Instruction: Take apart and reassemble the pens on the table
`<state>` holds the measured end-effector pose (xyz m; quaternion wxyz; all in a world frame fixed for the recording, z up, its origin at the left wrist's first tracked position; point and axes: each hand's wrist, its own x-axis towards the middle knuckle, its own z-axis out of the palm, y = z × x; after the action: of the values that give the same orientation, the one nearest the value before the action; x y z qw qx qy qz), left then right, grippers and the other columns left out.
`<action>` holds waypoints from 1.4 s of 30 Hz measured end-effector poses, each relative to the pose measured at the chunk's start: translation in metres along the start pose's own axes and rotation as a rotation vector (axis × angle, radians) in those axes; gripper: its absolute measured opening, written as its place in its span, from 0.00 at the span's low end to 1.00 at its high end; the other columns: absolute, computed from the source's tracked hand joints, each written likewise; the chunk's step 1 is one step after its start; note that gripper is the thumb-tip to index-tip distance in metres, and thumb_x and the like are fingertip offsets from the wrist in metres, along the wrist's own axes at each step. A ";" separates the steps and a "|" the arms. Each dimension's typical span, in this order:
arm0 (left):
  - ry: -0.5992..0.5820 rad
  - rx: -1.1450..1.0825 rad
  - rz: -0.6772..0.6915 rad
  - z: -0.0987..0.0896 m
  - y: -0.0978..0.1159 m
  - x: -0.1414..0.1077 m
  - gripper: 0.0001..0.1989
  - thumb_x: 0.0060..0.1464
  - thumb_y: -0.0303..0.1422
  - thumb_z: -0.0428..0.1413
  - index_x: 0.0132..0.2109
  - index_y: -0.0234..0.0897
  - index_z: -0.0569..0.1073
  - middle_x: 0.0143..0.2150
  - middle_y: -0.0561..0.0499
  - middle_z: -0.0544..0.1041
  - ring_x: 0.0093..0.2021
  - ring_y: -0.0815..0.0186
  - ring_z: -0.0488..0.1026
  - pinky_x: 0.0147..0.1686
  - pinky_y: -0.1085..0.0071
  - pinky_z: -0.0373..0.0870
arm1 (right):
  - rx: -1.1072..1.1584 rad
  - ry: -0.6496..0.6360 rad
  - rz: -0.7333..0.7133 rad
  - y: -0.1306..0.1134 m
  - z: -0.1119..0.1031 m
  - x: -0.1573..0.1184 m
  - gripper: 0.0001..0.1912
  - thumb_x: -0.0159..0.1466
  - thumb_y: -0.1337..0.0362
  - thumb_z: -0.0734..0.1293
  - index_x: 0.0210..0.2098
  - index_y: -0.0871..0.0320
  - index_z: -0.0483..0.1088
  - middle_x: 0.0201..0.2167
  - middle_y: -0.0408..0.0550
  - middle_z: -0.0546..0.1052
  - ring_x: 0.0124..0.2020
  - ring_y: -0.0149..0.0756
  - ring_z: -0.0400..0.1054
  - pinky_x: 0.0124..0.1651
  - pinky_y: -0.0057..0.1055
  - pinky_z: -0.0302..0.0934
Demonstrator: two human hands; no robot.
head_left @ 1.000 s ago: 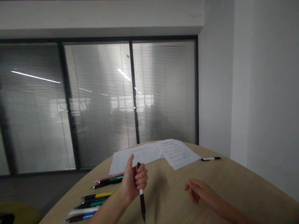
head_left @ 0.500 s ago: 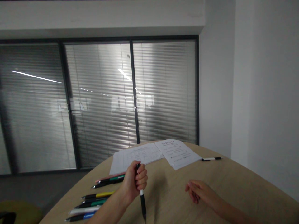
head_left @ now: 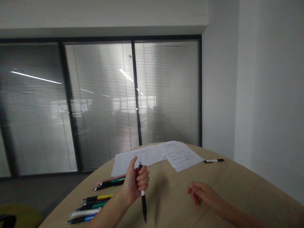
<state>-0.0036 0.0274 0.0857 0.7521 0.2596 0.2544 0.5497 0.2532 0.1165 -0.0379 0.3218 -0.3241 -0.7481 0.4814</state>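
Note:
My left hand [head_left: 137,181] is wrapped round a retractable ballpoint pen [head_left: 143,202] with a black grip and a white band. The pen stands nearly upright, tip down, and its clicker end shows above my fist. My thumb is raised, off the clicker. To the right, my right hand [head_left: 197,192] hovers over or rests on the table, fingers loosely bent and apart, with nothing visible in them. Left of my left forearm lie several pens: a green and black pen [head_left: 111,182], a yellow and black pen [head_left: 98,198], a white pen [head_left: 83,213] and a blue one [head_left: 82,219].
Printed sheets [head_left: 181,156] lie at the far side of the round wooden table [head_left: 175,202]. A black and white pen [head_left: 213,161] lies right of them. Beyond stands a glass partition with blinds [head_left: 102,120]. A yellowish seat [head_left: 21,217] shows at lower left.
My left thumb has lifted from the pen's top end, where it was pressed down. The pen has risen slightly, and its tip now shows fully. My right hand has barely moved.

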 end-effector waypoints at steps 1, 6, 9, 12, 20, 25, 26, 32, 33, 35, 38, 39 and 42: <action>-0.002 0.001 -0.005 -0.001 0.000 0.001 0.31 0.52 0.56 0.37 0.14 0.36 0.56 0.11 0.64 0.43 0.12 0.79 0.36 0.08 0.83 0.38 | -0.002 -0.001 -0.002 0.000 0.000 0.000 0.28 0.57 0.41 0.53 0.28 0.59 0.67 0.15 0.39 0.65 0.17 0.28 0.61 0.23 0.26 0.56; -0.042 0.004 -0.016 -0.009 0.001 0.005 0.29 0.52 0.53 0.41 0.14 0.36 0.56 0.11 0.64 0.42 0.11 0.79 0.36 0.08 0.83 0.38 | -0.007 0.009 -0.014 0.000 0.000 -0.001 0.28 0.57 0.40 0.53 0.27 0.59 0.67 0.14 0.39 0.65 0.16 0.28 0.60 0.22 0.26 0.55; -0.060 -0.012 -0.010 -0.013 0.000 0.007 0.28 0.53 0.50 0.42 0.14 0.36 0.56 0.11 0.64 0.42 0.11 0.79 0.36 0.08 0.83 0.38 | -0.004 0.009 -0.009 -0.002 0.000 -0.001 0.28 0.56 0.40 0.53 0.26 0.59 0.66 0.14 0.38 0.64 0.16 0.27 0.59 0.22 0.26 0.54; -0.088 -0.018 0.006 -0.014 -0.001 0.008 0.26 0.53 0.46 0.45 0.13 0.36 0.56 0.11 0.64 0.42 0.11 0.79 0.36 0.08 0.83 0.38 | 0.007 0.014 0.000 -0.005 0.001 -0.001 0.28 0.55 0.39 0.53 0.26 0.59 0.65 0.13 0.38 0.63 0.15 0.27 0.58 0.21 0.26 0.54; -0.089 -0.010 0.041 -0.015 -0.005 0.010 0.20 0.48 0.36 0.49 0.13 0.37 0.54 0.11 0.64 0.40 0.11 0.79 0.35 0.08 0.82 0.38 | 0.033 0.011 -0.008 -0.008 0.002 -0.002 0.29 0.54 0.39 0.54 0.26 0.59 0.66 0.14 0.38 0.63 0.15 0.27 0.58 0.21 0.26 0.53; -0.089 -0.014 0.057 -0.016 -0.006 0.010 0.20 0.47 0.37 0.51 0.13 0.36 0.55 0.12 0.65 0.40 0.11 0.79 0.35 0.08 0.83 0.39 | 0.012 0.013 -0.019 -0.008 0.001 -0.003 0.28 0.55 0.40 0.54 0.26 0.59 0.66 0.14 0.38 0.63 0.16 0.27 0.58 0.22 0.26 0.54; -0.091 -0.014 0.057 -0.015 -0.006 0.010 0.21 0.47 0.38 0.52 0.13 0.36 0.55 0.12 0.65 0.40 0.11 0.79 0.35 0.08 0.83 0.39 | 0.002 0.013 -0.019 -0.008 0.001 -0.003 0.28 0.56 0.40 0.54 0.26 0.59 0.67 0.14 0.39 0.63 0.16 0.27 0.58 0.22 0.26 0.54; -0.139 -0.035 0.067 -0.013 -0.004 0.007 0.24 0.43 0.44 0.57 0.14 0.36 0.54 0.12 0.65 0.40 0.11 0.80 0.36 0.08 0.84 0.39 | -0.021 0.007 -0.001 -0.005 0.001 -0.002 0.28 0.57 0.41 0.53 0.27 0.59 0.67 0.14 0.39 0.64 0.16 0.28 0.58 0.23 0.26 0.54; -0.145 -0.036 0.066 -0.013 -0.004 0.007 0.24 0.43 0.44 0.57 0.14 0.36 0.54 0.12 0.66 0.40 0.11 0.80 0.36 0.08 0.84 0.39 | -0.020 0.005 0.000 -0.005 0.001 -0.002 0.28 0.57 0.41 0.53 0.27 0.59 0.67 0.14 0.39 0.64 0.17 0.28 0.59 0.23 0.26 0.54; -0.147 -0.025 0.053 -0.013 -0.004 0.007 0.24 0.43 0.43 0.57 0.14 0.36 0.54 0.12 0.65 0.41 0.11 0.80 0.36 0.08 0.84 0.39 | -0.023 0.009 -0.001 -0.005 0.001 -0.003 0.28 0.57 0.41 0.53 0.27 0.59 0.67 0.14 0.39 0.64 0.17 0.28 0.59 0.23 0.27 0.54; -0.142 0.007 0.021 -0.014 -0.004 0.008 0.21 0.43 0.39 0.56 0.14 0.37 0.53 0.11 0.65 0.41 0.11 0.80 0.36 0.08 0.84 0.40 | -0.037 0.018 -0.001 -0.005 0.001 -0.003 0.28 0.57 0.41 0.52 0.27 0.59 0.67 0.14 0.39 0.65 0.17 0.28 0.59 0.23 0.27 0.55; -0.143 0.016 0.010 -0.014 -0.004 0.009 0.21 0.43 0.37 0.55 0.14 0.37 0.53 0.11 0.65 0.41 0.11 0.80 0.36 0.08 0.84 0.40 | -0.045 0.017 0.000 -0.005 0.001 -0.002 0.28 0.57 0.42 0.52 0.27 0.59 0.67 0.14 0.39 0.65 0.17 0.28 0.59 0.23 0.26 0.55; -0.147 0.034 -0.013 -0.014 -0.006 0.009 0.19 0.43 0.35 0.54 0.13 0.37 0.53 0.10 0.64 0.42 0.11 0.79 0.36 0.07 0.83 0.40 | -0.065 0.012 -0.002 -0.006 0.001 -0.002 0.27 0.58 0.42 0.52 0.27 0.59 0.68 0.14 0.40 0.65 0.17 0.28 0.60 0.23 0.26 0.55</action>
<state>-0.0064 0.0363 0.0702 0.7678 0.3102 0.2096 0.5200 0.2527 0.1124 -0.0334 0.3162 -0.3365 -0.7616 0.4546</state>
